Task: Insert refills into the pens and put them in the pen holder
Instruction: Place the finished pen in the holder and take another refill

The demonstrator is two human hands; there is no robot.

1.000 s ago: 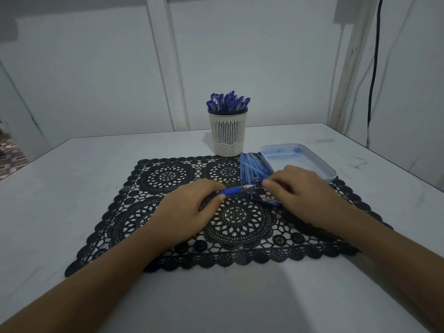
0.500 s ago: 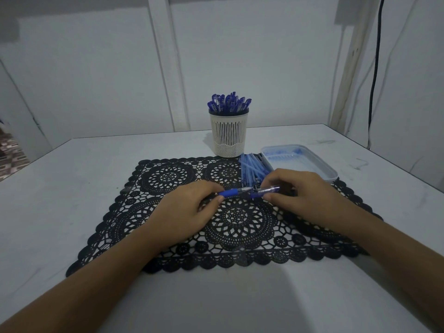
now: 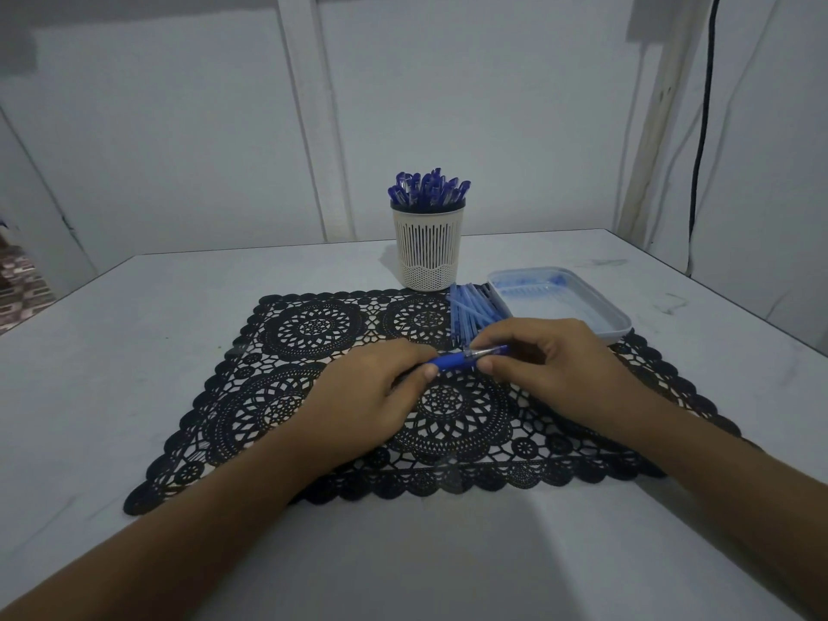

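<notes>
Here I have the pen (image 3: 466,357) pinched between both hands just above the lace mat (image 3: 286,396), at about 12 o'clock from its middle. My left hand (image 3: 372,396) grips the blue grip section, and my right hand (image 3: 546,365) clasps the clear barrel, so I judge the halves are being joined around a refill. Its long axis runs roughly 9 to 3 o'clock, with the barrel end tilted slightly up toward 2. The loose refills (image 3: 470,311) lie at 12, and the pen holder (image 3: 428,248) stands beyond them, near enough to drop the pen in.
</notes>
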